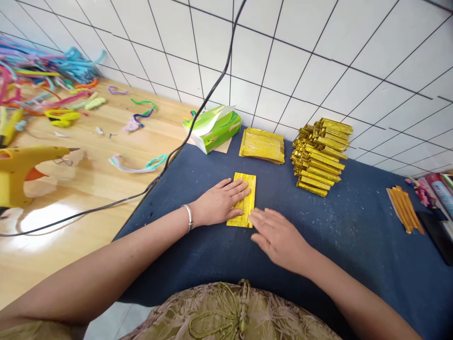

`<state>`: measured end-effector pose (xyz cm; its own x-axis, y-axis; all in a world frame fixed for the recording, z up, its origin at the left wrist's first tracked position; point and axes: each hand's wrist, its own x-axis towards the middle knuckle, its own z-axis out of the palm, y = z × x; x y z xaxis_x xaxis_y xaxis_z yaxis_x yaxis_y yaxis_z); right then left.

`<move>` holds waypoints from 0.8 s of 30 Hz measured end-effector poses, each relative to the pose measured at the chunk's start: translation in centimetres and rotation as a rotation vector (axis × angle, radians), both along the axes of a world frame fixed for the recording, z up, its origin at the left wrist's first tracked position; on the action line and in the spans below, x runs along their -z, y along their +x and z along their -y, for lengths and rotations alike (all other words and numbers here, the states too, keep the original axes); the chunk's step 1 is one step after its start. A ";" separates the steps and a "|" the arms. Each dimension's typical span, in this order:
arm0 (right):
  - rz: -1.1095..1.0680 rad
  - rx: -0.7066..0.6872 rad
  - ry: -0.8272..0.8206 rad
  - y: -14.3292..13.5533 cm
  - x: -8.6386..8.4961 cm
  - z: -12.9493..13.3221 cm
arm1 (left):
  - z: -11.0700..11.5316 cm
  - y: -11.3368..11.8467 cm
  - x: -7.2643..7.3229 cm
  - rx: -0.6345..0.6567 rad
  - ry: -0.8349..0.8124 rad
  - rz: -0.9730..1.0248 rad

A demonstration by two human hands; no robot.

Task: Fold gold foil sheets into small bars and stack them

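Observation:
A flat rectangle of gold foil paper [249, 200] lies on the dark blue cloth in front of me. My left hand [221, 200] rests flat on it, fingers stretched out over its upper and middle part. At its lower right edge is my right hand [278, 233], fingers extended and slightly blurred, holding nothing; whether the fingertips touch the paper I cannot tell. Farther back sits a stack of flat gold sheets [262, 145]. To its right rises a pile of folded gold foil strips [318, 158].
A green tissue box [214, 127] stands near the tiled wall. A black cable [208, 94] hangs across the view. On the wooden table at left are a yellow glue gun [21, 170] and colourful pipe cleaners [67, 66]. Orange-brown strips [405, 209] and a black phone-like object [437, 236] lie far right.

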<state>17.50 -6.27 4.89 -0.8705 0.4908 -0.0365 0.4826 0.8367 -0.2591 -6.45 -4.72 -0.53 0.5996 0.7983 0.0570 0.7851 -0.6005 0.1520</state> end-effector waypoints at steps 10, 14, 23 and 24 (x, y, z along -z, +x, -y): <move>0.077 0.164 0.122 -2.8 4.3 -6.8 | -0.2 -0.1 0.1 0.011 0.009 -0.002; 0.081 0.143 0.099 -2.5 4.4 -6.3 | -0.3 -0.2 -0.1 -0.026 0.016 0.005; 0.072 0.108 0.059 -1.9 4.5 -6.3 | -0.5 -0.2 -0.2 -0.022 0.021 0.040; 0.072 0.106 0.054 -1.9 4.6 -6.3 | -0.5 -0.1 -0.2 -0.020 0.019 0.044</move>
<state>15.59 0.04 0.33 -0.8098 0.5828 -0.0681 0.5847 0.7917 -0.1770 -6.58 -4.26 -0.34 0.5801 0.8087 0.0980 0.7898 -0.5878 0.1753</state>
